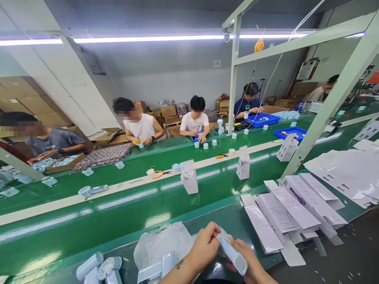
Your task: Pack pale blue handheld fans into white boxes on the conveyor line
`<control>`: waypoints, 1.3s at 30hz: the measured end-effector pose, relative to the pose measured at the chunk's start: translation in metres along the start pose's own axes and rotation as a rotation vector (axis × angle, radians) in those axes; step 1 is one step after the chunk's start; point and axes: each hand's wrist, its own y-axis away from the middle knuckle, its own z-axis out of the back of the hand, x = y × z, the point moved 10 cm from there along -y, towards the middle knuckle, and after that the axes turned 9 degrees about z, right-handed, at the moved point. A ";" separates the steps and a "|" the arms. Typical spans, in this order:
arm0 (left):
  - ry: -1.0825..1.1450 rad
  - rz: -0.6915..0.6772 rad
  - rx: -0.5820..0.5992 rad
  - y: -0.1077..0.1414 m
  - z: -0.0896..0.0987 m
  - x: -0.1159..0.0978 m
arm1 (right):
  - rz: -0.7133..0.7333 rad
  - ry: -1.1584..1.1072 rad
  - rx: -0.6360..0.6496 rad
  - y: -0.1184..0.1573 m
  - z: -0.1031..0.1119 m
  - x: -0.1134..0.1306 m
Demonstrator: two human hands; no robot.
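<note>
Near the bench's front edge, a light-blue handheld fan [233,254] is held at a slant, its long smooth body tilting down to the right. My right hand [247,254] is closed round its right side, partly hidden behind it. My left hand [207,241] pinches at the fan's upper end, with the fingertips bent together. Left of my wrist lie another light-blue fan [168,262] and a crumpled clear plastic bag [161,242]. Further left are two more fans, one with its round grille [109,268] facing up.
Flat white printed cartons [284,213] are piled on the right. Open white boxes [189,179] stand on the green conveyor [142,201]. A pale frame post [319,114] rises at right. Several co-workers [195,120] sit across the line, near blue trays [263,119] and orange-handled pliers [159,174].
</note>
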 end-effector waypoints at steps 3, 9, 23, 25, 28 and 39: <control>-0.054 0.122 -0.039 -0.005 0.009 0.027 | 0.166 0.272 -0.015 0.006 0.017 0.015; -0.221 0.152 0.044 0.004 0.006 0.030 | 0.259 0.659 0.109 0.014 0.012 0.052; 0.240 -0.031 -0.338 0.031 0.092 -0.055 | 0.722 0.373 0.121 0.043 -0.036 0.183; 0.467 0.081 -0.316 0.028 0.092 -0.039 | 0.701 0.285 0.107 0.040 -0.043 0.178; 0.732 0.224 -0.104 0.020 0.061 -0.016 | 0.674 0.267 0.249 0.034 -0.071 0.162; 0.302 0.162 -0.246 -0.006 0.052 0.040 | 0.220 1.436 -0.233 -0.082 0.095 0.160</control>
